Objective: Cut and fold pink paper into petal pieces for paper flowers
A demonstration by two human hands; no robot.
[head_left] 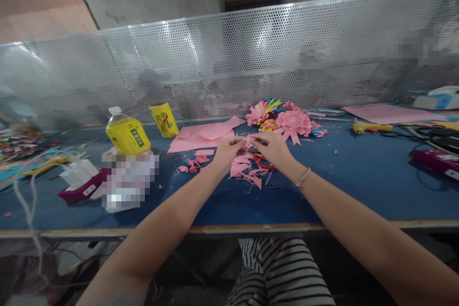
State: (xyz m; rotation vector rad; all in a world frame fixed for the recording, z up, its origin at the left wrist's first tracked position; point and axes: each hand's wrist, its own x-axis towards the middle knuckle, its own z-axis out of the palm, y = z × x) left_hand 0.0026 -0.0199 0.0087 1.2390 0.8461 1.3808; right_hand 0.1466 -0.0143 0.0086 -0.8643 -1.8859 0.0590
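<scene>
My left hand (229,149) and my right hand (271,148) meet over the middle of the blue table. Between their fingertips is a small piece of pink paper (247,141), pinched from both sides. Its exact shape is partly hidden by the fingers. Just below lie pink paper scraps (244,166) and red-handled scissors (263,162), partly covered by my right hand. Behind my left hand are folded pink paper sheets (202,135). Beyond my right hand sits a bunch of pink paper flowers (292,122) with yellow and blue strips.
On the left stand a bottle of yellow liquid (129,131), a yellow can (164,119) and a purple power strip (82,191) with white cables. Rightward lie a yellow glue gun (371,127), a pink sheet (387,114) and another purple power strip (435,160). A perforated metal screen (201,67) runs behind.
</scene>
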